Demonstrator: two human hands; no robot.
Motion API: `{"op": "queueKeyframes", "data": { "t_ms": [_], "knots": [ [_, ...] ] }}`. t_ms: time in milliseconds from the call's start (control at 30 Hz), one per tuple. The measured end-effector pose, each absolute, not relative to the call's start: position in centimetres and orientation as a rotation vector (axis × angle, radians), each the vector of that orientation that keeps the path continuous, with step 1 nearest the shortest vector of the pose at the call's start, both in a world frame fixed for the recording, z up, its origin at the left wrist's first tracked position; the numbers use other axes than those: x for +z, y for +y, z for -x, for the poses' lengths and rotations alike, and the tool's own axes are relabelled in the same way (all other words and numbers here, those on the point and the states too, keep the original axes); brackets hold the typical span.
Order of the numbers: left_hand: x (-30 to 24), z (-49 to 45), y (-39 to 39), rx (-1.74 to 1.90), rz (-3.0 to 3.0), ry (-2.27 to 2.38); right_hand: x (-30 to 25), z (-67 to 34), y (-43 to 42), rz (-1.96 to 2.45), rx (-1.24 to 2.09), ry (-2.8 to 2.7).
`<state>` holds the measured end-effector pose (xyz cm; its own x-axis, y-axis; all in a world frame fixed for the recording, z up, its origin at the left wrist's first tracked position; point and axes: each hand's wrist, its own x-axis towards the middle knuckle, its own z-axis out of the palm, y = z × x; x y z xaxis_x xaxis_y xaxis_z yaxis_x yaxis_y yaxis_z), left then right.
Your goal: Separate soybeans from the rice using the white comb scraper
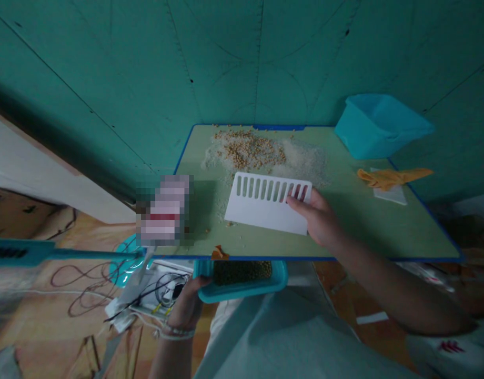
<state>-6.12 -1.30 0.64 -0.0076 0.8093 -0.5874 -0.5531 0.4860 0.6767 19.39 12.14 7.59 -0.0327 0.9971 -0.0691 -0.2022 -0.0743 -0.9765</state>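
tray (242,296) in left hand (190,302) holds dark grains (230,273), tan beans (266,269)

Green table (376,231): tan beans (242,151), pale grains (305,159), 1 blue bin (370,134), orange cloth (384,180) over card (395,196).

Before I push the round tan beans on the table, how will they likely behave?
The tan beans will probably roll easily, as they look round. They may scatter, since a few lie apart. Pale grains lie among them, so both would likely move together.

Beans (236,153) on table (395,231) behind panel (263,211)
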Motion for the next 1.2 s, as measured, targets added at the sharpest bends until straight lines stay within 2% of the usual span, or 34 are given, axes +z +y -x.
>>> {"op": "queueKeyframes", "data": {
  "t_ms": [1200],
  "knots": [
    [0.7, 5.7, -0.7, 1.131, -0.295, 1.14, 8.0, -20.1, 10.8, 1.092, 1.447, -1.025]
  ]
}}
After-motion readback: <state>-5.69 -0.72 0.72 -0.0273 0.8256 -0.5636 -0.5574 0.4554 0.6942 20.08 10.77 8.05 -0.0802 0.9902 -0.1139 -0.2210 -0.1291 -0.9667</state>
